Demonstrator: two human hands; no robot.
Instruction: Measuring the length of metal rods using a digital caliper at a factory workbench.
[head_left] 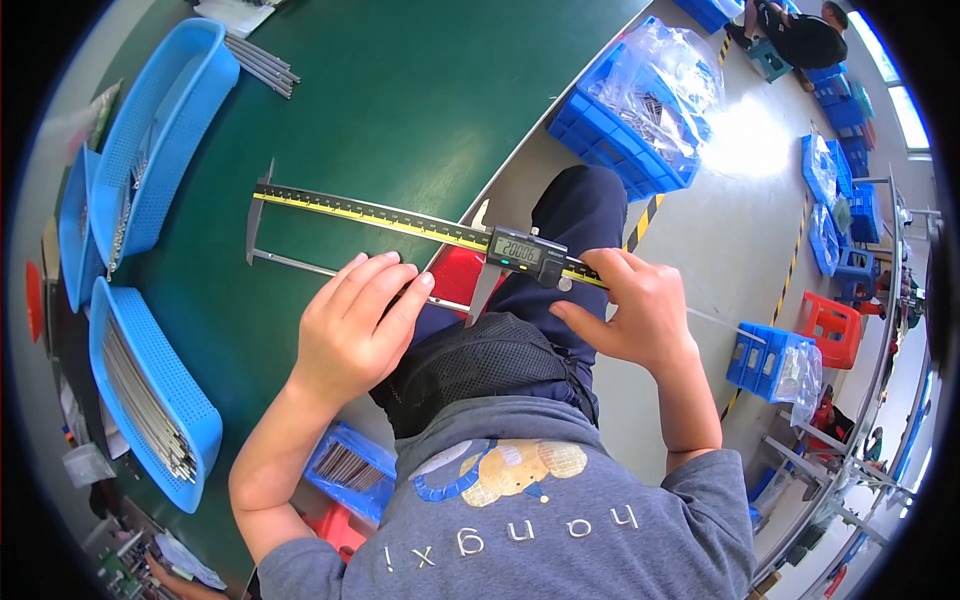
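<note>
A long digital caliper [380,214] with a black and yellow scale lies across in front of me, its display lit. My right hand [640,305] is closed on the beam's right end, thumb beside the slider. Between the caliper's jaws runs a thin metal rod [292,262], its left end at the fixed jaw and its right end near the sliding jaw. My left hand [358,322] grips the rod around its middle, its fingers covering that part.
To the left on the green table [400,110] stand a blue basket full of rods [205,425] and another long blue basket [215,110]. Loose rods [262,65] lie at the back. A blue crate [620,140] with plastic-covered parts stands off the table's right edge. A person [800,38] sits far right.
</note>
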